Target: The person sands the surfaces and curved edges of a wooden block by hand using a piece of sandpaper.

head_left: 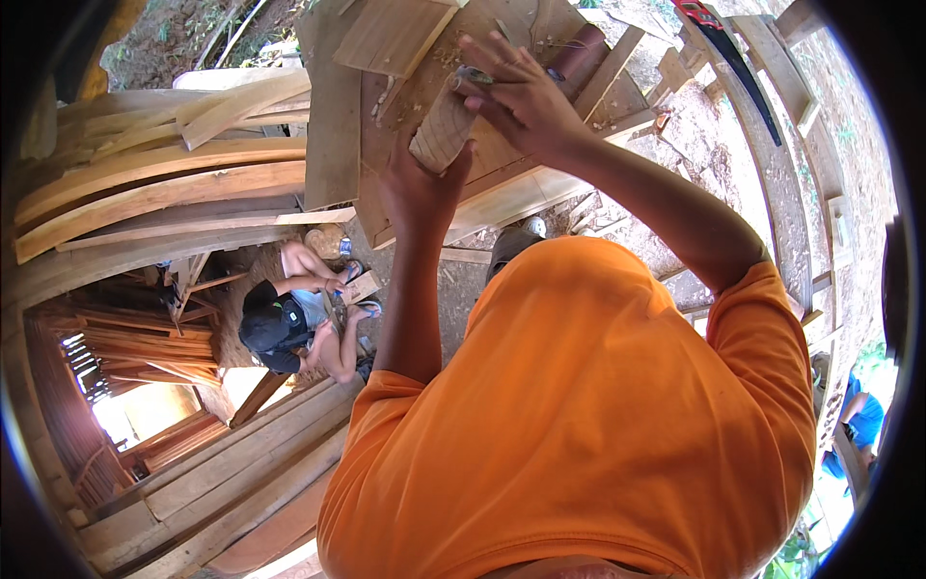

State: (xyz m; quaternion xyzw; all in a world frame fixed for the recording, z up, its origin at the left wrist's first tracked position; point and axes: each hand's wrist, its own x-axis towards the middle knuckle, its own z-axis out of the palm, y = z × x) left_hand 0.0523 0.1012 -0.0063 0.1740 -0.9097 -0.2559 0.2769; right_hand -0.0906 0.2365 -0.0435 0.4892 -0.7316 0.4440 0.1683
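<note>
A pale carved block of wood (446, 130) with curved grain lines stands tilted above the workbench (386, 135). My left hand (424, 181) is wrapped round its near end, thumb along the right side. At its far end my right hand (516, 96) has its fingers stretched out and apart. The right palm and thumb side lie close to or against the wood there. A small shiny greyish thing (473, 74) shows between the right hand and the block; its kind is unclear.
Flat boards (333, 116) lie at the bench's left, with shavings about. A red-handled handsaw (738, 68) rests on planks at the far right. Long curved planks (164, 198) are stacked left. A person (289, 323) sits low at the left; another person (858, 420) is at the right edge.
</note>
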